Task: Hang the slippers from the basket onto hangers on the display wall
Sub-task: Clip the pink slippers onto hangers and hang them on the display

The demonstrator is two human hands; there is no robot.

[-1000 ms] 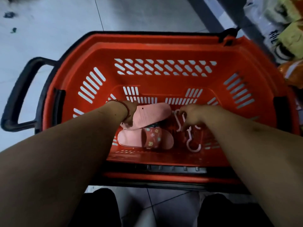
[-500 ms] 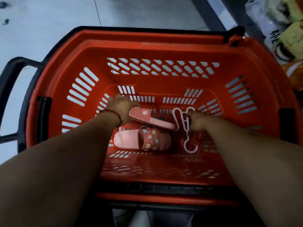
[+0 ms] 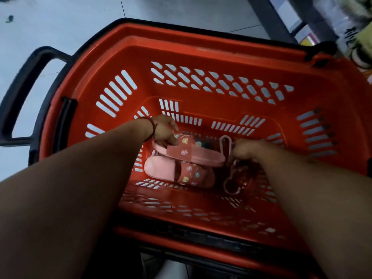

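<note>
In the red basket (image 3: 201, 55), the left hand (image 3: 164, 130) pinches one end of a pink slipper (image 3: 189, 153). The slipper is lifted and reaches from this grip toward the right hand (image 3: 246, 150). The right grip is curled around a pink hanger (image 3: 222, 147), and the slipper's other end is just beside it. The second slipper (image 3: 177, 172) lies on the basket floor, just below the held one, between both grips.
</note>
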